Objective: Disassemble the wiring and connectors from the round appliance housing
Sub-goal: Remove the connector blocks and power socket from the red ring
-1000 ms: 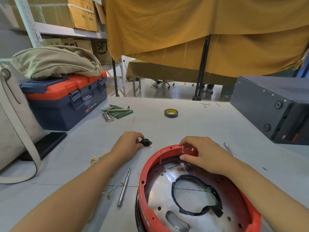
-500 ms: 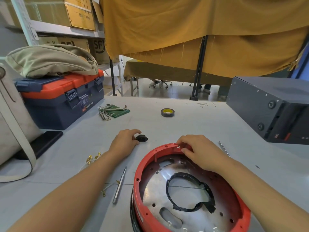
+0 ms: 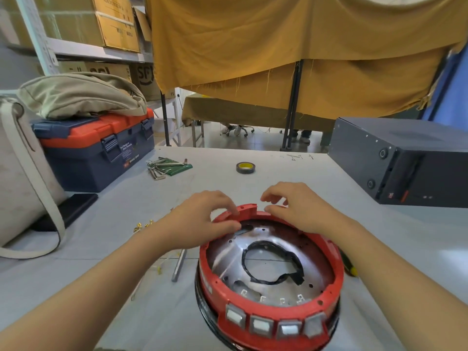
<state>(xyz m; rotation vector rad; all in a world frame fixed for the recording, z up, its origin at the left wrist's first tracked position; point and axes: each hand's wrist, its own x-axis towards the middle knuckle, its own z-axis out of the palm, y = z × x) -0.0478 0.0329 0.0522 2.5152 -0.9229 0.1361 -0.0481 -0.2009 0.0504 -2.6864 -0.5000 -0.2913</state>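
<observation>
At the near edge of the grey table [image 3: 253, 188], the red round housing [image 3: 268, 310] sits before you; your left hand [image 3: 202, 219] pinches its far rim, thumb inside, while your right hand [image 3: 301, 209] rests there with fingers loosely curled, gripping nothing.

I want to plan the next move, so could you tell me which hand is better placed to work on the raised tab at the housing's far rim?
Probably left: the left hand already pinches the housing rim beside the tab.
</observation>
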